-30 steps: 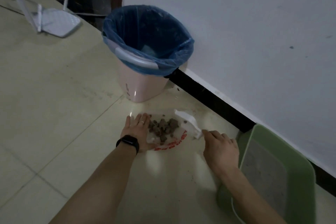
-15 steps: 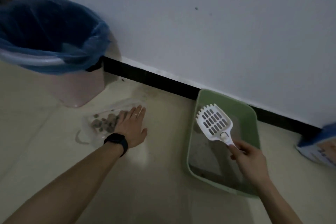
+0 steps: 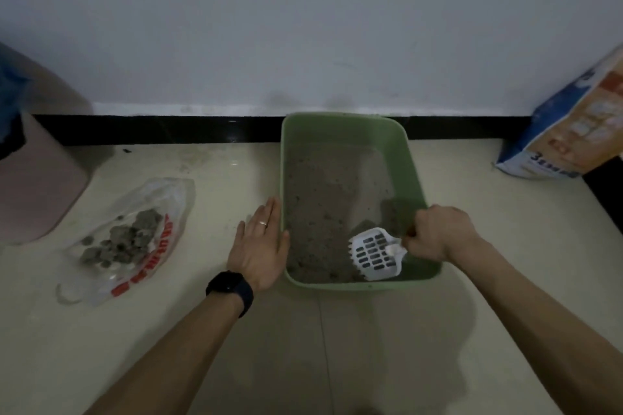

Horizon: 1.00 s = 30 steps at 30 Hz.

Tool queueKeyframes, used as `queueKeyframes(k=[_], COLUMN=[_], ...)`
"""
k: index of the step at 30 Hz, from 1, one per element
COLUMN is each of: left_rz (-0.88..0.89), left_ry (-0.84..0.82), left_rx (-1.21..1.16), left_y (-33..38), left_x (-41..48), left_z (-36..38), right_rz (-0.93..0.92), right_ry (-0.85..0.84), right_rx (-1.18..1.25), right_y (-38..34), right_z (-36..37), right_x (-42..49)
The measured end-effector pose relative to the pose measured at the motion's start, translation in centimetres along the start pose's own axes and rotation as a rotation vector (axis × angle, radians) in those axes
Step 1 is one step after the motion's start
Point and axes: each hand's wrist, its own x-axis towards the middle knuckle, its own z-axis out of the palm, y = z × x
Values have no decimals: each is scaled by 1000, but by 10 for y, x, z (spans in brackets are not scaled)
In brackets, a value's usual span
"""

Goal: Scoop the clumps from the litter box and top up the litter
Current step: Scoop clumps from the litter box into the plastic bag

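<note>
A green litter box (image 3: 344, 121) stands on the floor against the wall, with grey litter (image 3: 320, 209) covering its left and near part. My right hand (image 3: 438, 234) grips the handle of a white slotted scoop (image 3: 374, 254), whose head lies low in the box's near right corner. My left hand (image 3: 259, 246) rests flat on the floor with straight fingers, touching the box's left wall. A clear plastic bag (image 3: 161, 202) with red print lies at the left, holding several dark clumps (image 3: 124, 241).
A pink bin (image 3: 37, 185) with a blue liner stands at the far left. A blue and orange litter bag (image 3: 569, 131) leans at the far right by the wall. A black skirting strip (image 3: 161, 130) runs along the wall.
My right hand brought the scoop from above the box down into its near right corner. My left hand left the clump bag and now rests by the box's left wall. The view turned right.
</note>
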Motion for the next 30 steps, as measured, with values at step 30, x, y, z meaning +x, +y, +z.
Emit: queueKeyframes(k=[30], left_rz=[-48], left_ry=[62], left_rx=[-22], left_y=[1], left_x=[-6], left_z=[10], right_rz=[-109], right_ry=[-262], right_rx=[896], right_y=[-48], right_z=[89], right_x=[42])
